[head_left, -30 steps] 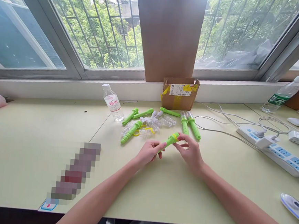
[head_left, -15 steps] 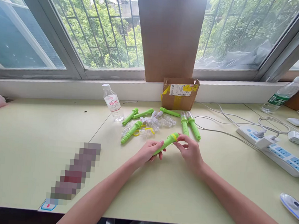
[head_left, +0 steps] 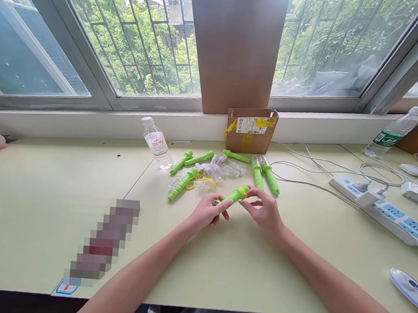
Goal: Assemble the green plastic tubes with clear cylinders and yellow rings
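Observation:
Above the near middle of the table, my left hand [head_left: 207, 211] is closed around a green plastic handle [head_left: 235, 195], which tilts up to the right. At its ribbed, threaded end sits a thin yellow ring [head_left: 244, 191]. The thumb and fingers of my right hand [head_left: 265, 213] pinch the ring at that end. Just beyond lie several loose green handles, among them one [head_left: 183, 185] near the front of the pile. Clear plastic caps [head_left: 203, 187], small white-based parts [head_left: 216, 160] and loose yellow rings [head_left: 190, 185] are jumbled between them. Two green handles with clear caps [head_left: 269, 176] lie to the right.
A cardboard box [head_left: 250, 131] stands at the back by the window, with a water bottle [head_left: 157, 144] to its left. On the right are a power strip [head_left: 382, 208], cables, a white adapter [head_left: 416, 192] and another bottle [head_left: 391, 134]. A pixelated strip [head_left: 106, 240] covers something at left.
My left fingers have shifted a little farther up the green handle. The right hand keeps its pinch at the threaded end, and the things on the table stay where they were.

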Demonstrator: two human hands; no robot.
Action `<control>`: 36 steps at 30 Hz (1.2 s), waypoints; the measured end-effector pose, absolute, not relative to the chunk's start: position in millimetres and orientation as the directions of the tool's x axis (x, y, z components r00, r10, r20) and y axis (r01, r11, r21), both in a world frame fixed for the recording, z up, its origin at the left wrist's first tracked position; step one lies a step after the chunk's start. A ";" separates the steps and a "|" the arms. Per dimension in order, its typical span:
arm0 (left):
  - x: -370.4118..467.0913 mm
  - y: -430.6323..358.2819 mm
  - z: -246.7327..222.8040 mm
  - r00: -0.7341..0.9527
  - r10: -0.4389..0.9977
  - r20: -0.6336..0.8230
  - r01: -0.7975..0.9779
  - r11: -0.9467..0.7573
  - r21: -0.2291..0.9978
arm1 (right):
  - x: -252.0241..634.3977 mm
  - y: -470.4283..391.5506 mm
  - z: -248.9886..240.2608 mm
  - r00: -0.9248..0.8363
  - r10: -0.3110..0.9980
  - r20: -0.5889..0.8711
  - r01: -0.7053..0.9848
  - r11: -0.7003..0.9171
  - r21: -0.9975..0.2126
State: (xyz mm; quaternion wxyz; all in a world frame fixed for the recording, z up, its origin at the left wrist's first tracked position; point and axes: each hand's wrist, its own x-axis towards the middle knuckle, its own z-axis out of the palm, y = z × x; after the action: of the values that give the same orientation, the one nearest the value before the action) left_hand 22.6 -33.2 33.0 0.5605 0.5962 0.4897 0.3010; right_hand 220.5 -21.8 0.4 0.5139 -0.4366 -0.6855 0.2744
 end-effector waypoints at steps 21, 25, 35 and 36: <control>22.0 -33.1 33.2 0.316 0.929 -0.191 0.233 0.119 0.965 | 216.1 -23.7 -1.4 -0.060 0.823 0.565 0.308 0.554 -0.774; 22.0 -30.6 28.0 0.306 0.938 -0.163 0.221 0.096 0.971 | 216.2 -22.5 -0.7 -0.087 0.835 0.544 0.329 0.539 -0.775; 22.8 -30.9 30.5 0.351 0.915 -0.197 0.285 0.096 0.954 | 217.3 -22.8 -1.3 -0.098 0.842 0.531 0.332 0.531 -0.780; 23.0 -31.1 31.0 0.343 0.917 -0.203 0.302 0.097 0.948 | 217.0 -23.0 -1.3 -0.096 0.842 0.531 0.332 0.530 -0.780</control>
State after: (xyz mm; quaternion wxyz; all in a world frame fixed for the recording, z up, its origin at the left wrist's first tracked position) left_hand 23.0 -31.1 31.0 0.5467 0.6104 0.4995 0.2811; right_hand 217.0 -23.0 -1.3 0.5251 -0.4196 -0.6995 0.2427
